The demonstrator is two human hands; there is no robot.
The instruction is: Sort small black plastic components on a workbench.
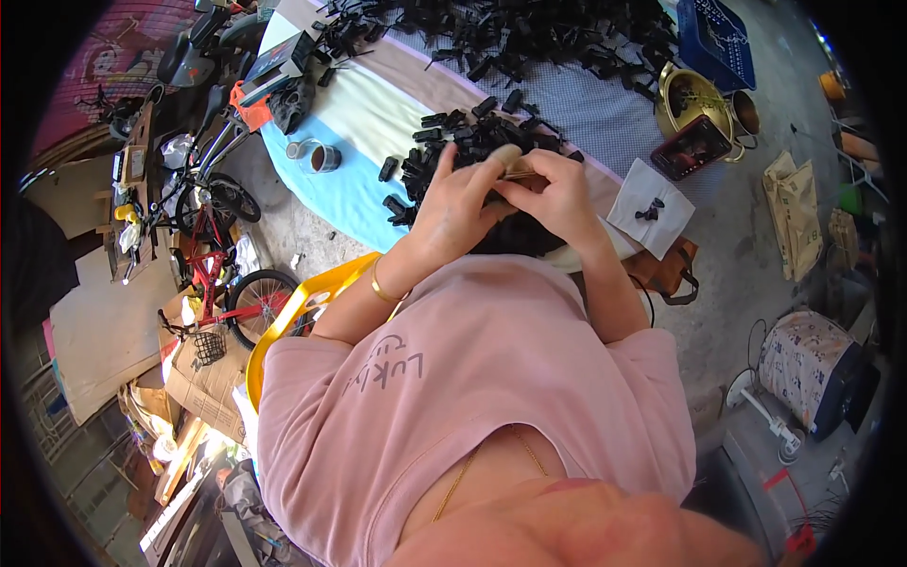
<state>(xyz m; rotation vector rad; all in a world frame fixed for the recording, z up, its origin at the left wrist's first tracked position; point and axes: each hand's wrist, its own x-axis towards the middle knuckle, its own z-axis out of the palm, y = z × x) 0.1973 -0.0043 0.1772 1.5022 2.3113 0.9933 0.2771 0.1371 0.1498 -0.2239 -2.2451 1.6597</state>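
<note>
Both hands meet above a pile of small black plastic parts (416, 175) at the near edge of a cloth-covered table (387, 80). My left hand (457, 203), a gold bangle on its wrist, pinches at something small, and a pale cover shows on one fingertip. Fingers of my right hand (559, 194) are bent and pressed together against the same spot. A thin brownish edge shows between the hands, but what they hold is too small and covered to name. More dark material lies in my lap, just below the hands.
A larger heap of black parts (491, 38) covers the table's far side. At right are a brass-coloured pot (694, 94), a phone (693, 148), a blue basket (715, 42) and a white paper (652, 227) with small dark pieces. A glass cup (325, 159) stands left; bicycles (260, 307) stand beyond.
</note>
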